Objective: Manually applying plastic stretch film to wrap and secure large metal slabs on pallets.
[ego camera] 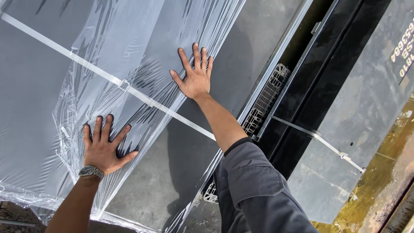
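I am pressing my left hand (103, 149) flat, fingers spread, on the clear plastic film (142, 56) at the near left, a metal wristwatch (91, 171) sitting just behind it. My right hand (195, 75) is lying flat too, fingers fanned, farther off and to the right, on the same film. Neither hand is gripping anything; both are only bearing down with open palms. The film is covering a big grey flat panel (189, 168) that is filling the left and middle of the view, and a pale strap (108, 77) is running across it between my hands, from far left to near right. I judge the film to be thin, soft, slippery and easy to tear, wrinkling where it is loose at the near left edge, which looks the likeliest place to pinch it. The panel beneath seems stiff and heavy. To the right a white lattice spacer (267, 97) is showing, then a dark rail (327, 69).
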